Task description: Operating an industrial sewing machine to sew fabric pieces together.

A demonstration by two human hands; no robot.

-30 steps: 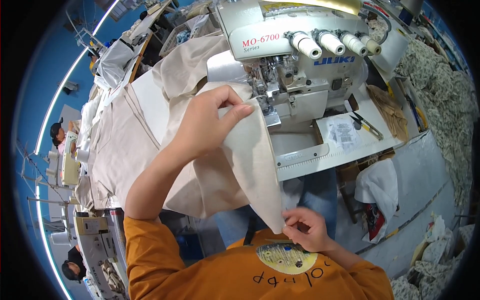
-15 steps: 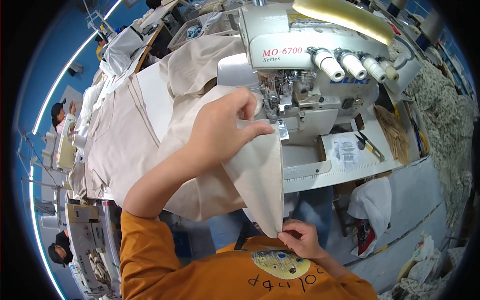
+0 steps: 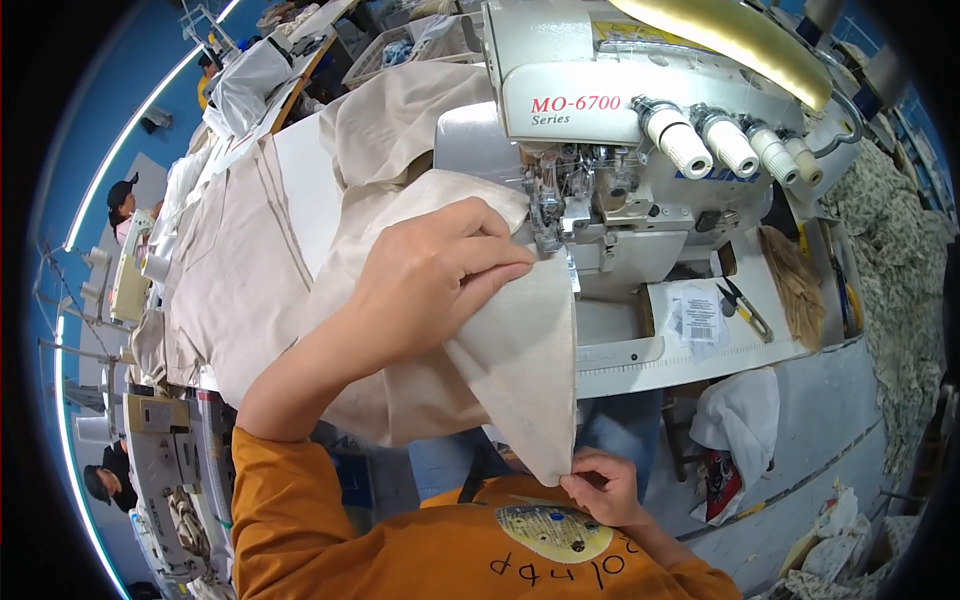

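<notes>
A beige cloth piece (image 3: 520, 360) hangs from the presser foot of a white overlock sewing machine (image 3: 620, 120) down toward my chest. My left hand (image 3: 430, 280) presses flat on the cloth's upper part, fingertips close to the needle area (image 3: 550, 215). My right hand (image 3: 600, 485) pinches the cloth's lower corner near my orange shirt, holding the edge taut. More beige fabric (image 3: 240, 260) lies piled to the left on the table.
Three thread cones (image 3: 725, 140) stand on the machine. Small snips (image 3: 745, 310) and a paper tag (image 3: 695, 315) lie on the white table to the right. A floral fabric heap (image 3: 890, 260) fills the far right. Other people sit at the left rim, by another machine (image 3: 165, 480).
My left hand has slid the cloth's top edge further in toward the presser foot. My right hand stays pinched on the lower corner.
</notes>
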